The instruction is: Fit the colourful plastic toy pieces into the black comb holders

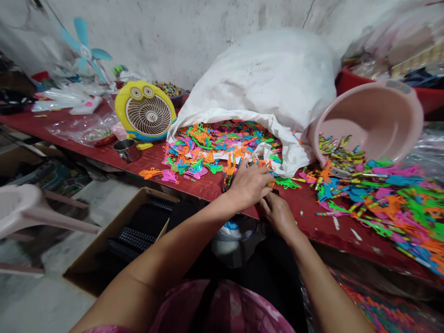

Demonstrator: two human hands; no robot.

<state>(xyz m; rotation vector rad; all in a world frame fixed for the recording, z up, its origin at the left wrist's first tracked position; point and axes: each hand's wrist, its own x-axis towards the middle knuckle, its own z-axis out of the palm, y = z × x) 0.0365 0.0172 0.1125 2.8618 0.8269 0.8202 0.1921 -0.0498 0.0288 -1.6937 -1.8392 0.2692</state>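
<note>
A big white sack (263,78) lies on the red table (194,187) with its mouth toward me, spilling many small plastic pieces (208,143) in orange, pink, green and blue. My left hand (249,184) is at the table's front edge by the sack mouth, its fingers bent over something I cannot make out. Touching it on the right, my right hand (278,210) has its fingers curled in, and what they hold is hidden. An orange piece (230,170) stands beside the left hand.
A yellow fan (151,111) and a metal cup (126,150) stand left. At right a tipped pink basin (371,122) lies beside a heap of coloured pieces (391,199). Below are an open carton (157,192) and a plastic stool (45,208).
</note>
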